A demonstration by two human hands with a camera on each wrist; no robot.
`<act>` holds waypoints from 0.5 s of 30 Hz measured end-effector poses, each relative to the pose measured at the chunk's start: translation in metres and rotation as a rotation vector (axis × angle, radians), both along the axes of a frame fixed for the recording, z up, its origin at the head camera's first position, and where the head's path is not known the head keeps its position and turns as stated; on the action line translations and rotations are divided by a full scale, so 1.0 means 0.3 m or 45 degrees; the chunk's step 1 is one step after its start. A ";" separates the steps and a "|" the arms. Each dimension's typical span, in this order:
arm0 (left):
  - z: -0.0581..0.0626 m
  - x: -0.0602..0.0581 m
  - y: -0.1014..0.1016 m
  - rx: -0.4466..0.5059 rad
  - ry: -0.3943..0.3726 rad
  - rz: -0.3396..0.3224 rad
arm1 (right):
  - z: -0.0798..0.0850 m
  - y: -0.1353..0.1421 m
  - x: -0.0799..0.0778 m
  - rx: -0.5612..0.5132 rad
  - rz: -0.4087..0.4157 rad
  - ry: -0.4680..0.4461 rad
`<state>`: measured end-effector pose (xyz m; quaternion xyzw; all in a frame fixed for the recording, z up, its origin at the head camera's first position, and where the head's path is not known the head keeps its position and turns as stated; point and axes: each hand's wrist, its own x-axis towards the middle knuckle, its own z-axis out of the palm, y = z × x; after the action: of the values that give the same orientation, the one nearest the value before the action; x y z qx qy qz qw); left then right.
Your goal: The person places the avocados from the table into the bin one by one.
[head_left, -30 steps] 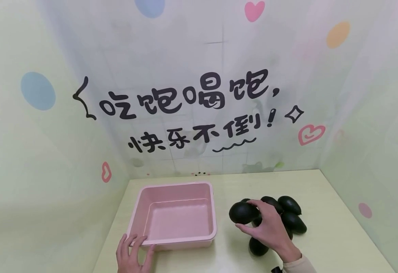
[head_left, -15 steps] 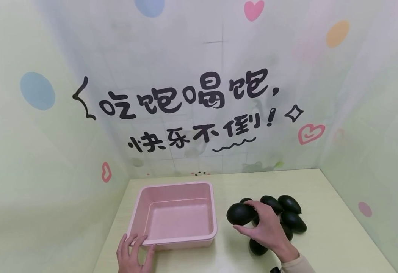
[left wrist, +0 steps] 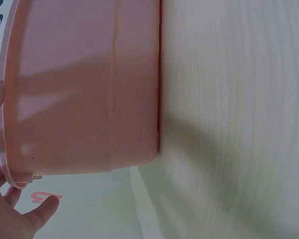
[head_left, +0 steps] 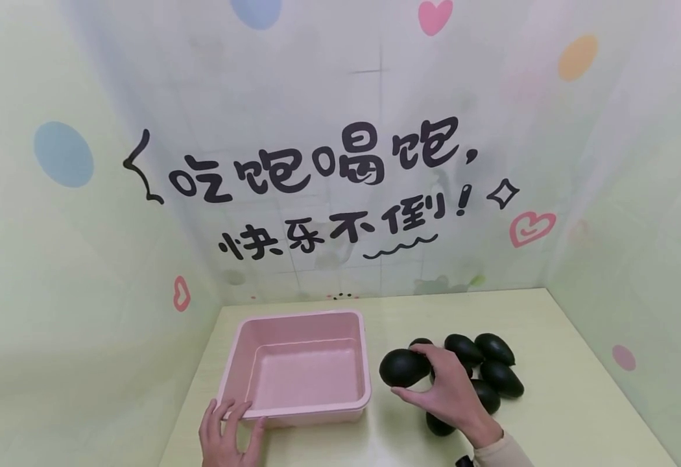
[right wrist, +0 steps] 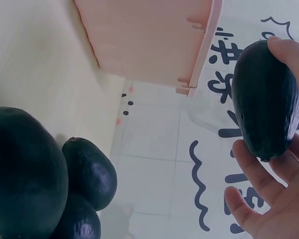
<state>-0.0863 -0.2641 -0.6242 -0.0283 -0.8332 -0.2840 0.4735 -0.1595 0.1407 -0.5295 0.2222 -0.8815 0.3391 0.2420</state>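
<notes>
My right hand (head_left: 448, 395) holds a dark avocado (head_left: 403, 368) between thumb and fingers, above the table and a short way right of the pink plastic bin (head_left: 367, 363). In the right wrist view the avocado (right wrist: 266, 99) hangs lengthwise in the fingers. Several more dark avocados (head_left: 502, 379) lie in a cluster beneath and to the right of that hand, some partly hidden by it. My left hand (head_left: 227, 438) rests with spread fingers at the bin's near left corner, touching the rim. The left wrist view shows that corner's rim (left wrist: 7, 149) beside the fingers.
The pale table (head_left: 375, 447) meets a printed backdrop (head_left: 375, 272) at the rear, with side walls left and right. Beside the right sleeve (head_left: 506, 452) a small black object (head_left: 464, 461) shows at the bottom edge.
My right hand has drifted slightly left toward the bin with the avocado, uncovering more of the cluster behind it. The left hand and the bin have stayed in place.
</notes>
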 end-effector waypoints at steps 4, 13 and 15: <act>0.000 -0.004 0.002 0.000 0.008 0.001 | 0.008 -0.010 -0.011 0.006 0.023 0.006; -0.004 0.008 0.002 0.049 -0.024 -0.005 | -0.003 -0.045 -0.031 0.009 0.068 0.000; -0.004 0.008 0.001 0.050 -0.025 -0.004 | -0.001 -0.054 -0.031 0.012 0.067 -0.021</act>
<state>-0.0840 -0.2638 -0.6253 -0.0176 -0.8321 -0.3012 0.4653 -0.1689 0.1246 -0.5298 0.2436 -0.8790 0.3429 0.2247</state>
